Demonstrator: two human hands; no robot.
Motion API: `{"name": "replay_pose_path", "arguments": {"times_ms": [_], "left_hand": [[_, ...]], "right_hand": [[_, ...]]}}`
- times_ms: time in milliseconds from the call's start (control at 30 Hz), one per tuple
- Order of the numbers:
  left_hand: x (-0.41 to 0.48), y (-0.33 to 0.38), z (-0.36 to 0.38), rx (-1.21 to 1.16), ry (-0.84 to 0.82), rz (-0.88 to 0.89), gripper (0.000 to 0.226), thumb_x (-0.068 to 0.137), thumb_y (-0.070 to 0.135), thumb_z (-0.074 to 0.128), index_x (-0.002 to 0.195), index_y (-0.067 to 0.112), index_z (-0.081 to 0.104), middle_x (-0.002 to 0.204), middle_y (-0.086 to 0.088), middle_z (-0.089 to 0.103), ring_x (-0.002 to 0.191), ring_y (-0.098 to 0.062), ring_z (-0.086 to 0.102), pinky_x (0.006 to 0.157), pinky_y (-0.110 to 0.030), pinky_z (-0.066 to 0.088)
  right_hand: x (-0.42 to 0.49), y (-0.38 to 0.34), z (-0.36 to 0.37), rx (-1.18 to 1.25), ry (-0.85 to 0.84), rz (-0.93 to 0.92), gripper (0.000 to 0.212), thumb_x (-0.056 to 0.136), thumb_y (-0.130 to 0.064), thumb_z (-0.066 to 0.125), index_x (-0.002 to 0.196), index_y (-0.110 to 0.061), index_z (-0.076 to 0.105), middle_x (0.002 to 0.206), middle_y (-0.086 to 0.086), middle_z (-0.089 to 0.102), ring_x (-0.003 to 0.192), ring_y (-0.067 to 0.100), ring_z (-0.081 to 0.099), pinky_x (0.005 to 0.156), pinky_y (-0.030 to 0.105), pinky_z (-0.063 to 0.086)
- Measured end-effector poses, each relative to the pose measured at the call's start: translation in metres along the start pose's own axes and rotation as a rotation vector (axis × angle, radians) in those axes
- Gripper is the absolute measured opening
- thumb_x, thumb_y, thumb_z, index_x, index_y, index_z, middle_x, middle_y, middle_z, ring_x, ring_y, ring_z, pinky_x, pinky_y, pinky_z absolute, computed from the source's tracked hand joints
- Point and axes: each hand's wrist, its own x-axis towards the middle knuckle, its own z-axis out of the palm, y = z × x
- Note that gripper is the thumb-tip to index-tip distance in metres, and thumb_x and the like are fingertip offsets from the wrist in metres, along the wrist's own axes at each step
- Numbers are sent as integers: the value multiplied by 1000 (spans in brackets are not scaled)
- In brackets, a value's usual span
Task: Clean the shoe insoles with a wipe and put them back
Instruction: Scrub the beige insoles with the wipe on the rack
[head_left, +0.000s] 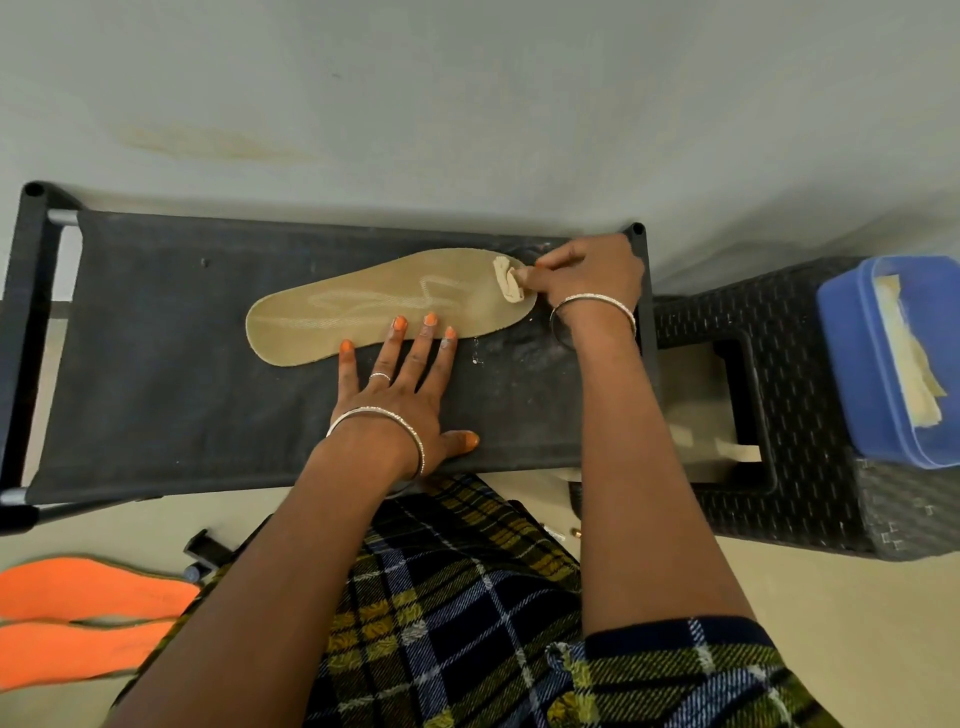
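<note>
Pale wall (467, 104) runs right along the back edge of the black fabric shelf (182, 389), and on that shelf, lying lengthwise over its middle and right half, is the tan insole (337, 322). Look at the left hand (400, 384): flat on the fabric, fingers spread and straight, with the fingertips over the insole's near edge, pinning it down and gripping nothing. Over at the shelf's right end, the right hand (592, 275) has its fingers bunched tight round a crumpled cream wipe (506, 278), pressing it onto the rounded tip of the insole, just short of the shelf's corner post. Plenty of bare fabric on the shelf's left half, and a wide strip along its front edge too. Just beyond the shelf's right end stands a black woven stool (779, 364), carrying a blue tub (852, 364) with more cream cloths (909, 364) inside. Down on the floor off the shelf's front left corner lie two orange insoles (78, 623), side by side and cut off by the edge of the view. Silver bangles on both wrists.
</note>
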Motion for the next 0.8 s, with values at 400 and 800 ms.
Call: {"name": "replay_pose_path", "arguments": {"times_ms": [400,800], "left_hand": [[1,-2,2,0,-9,5,101,90,75,32,145,28,-39,148,6,-48,140,-23,-40,115,-64,-12],[3,-1,2,-7,-11,4,100,91,74,33,145,29,-38,149,7,-48,140,-22,-40,115,-64,-12]], "right_hand": [[-2,-12,20,-250,-106,-200,29,67,1,75,74,-25,65,76,-8,65,81,20,68,81,34,57],[-13,-22,28,-162,-293,-233,13,67,-12,85,73,-22,79,79,-5,75,81,14,70,86,34,56]]}}
